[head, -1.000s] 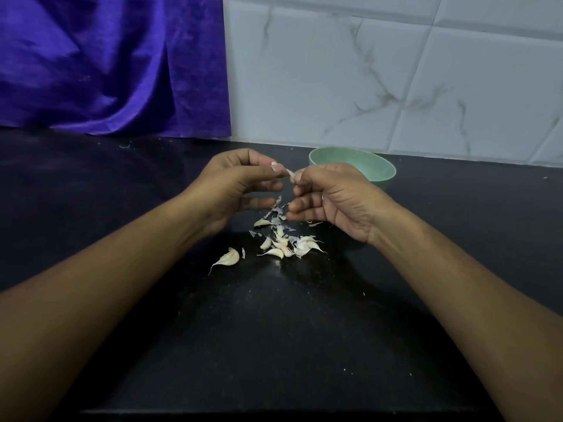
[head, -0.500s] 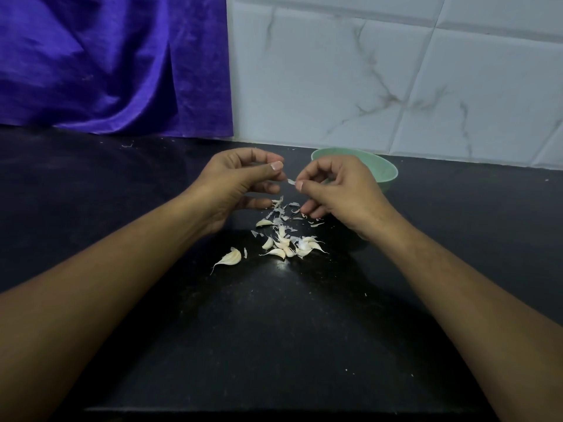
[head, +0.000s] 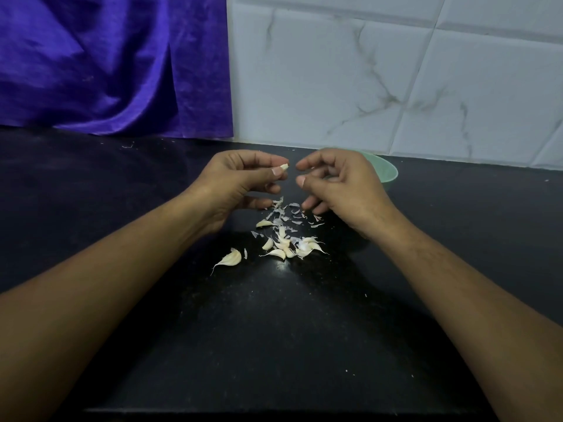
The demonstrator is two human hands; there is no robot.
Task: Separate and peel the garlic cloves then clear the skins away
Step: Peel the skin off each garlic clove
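Observation:
My left hand pinches a small garlic clove between thumb and forefinger, held above the black counter. My right hand hovers just right of it with fingers loosely curled and nothing in them; a narrow gap separates its fingertips from the clove. Below the hands lie torn garlic skins. Nearer me sits a cluster of unpeeled cloves, and one larger clove lies apart to the left.
A pale green bowl stands behind my right hand, mostly hidden by it. The black counter stretches toward me. Purple cloth hangs at the back left, and marbled white tiles line the back wall.
My right hand pulled a piece of skin off the clove, let it go and now hovers with relaxed fingers. My left hand has kept its pinch on the clove.

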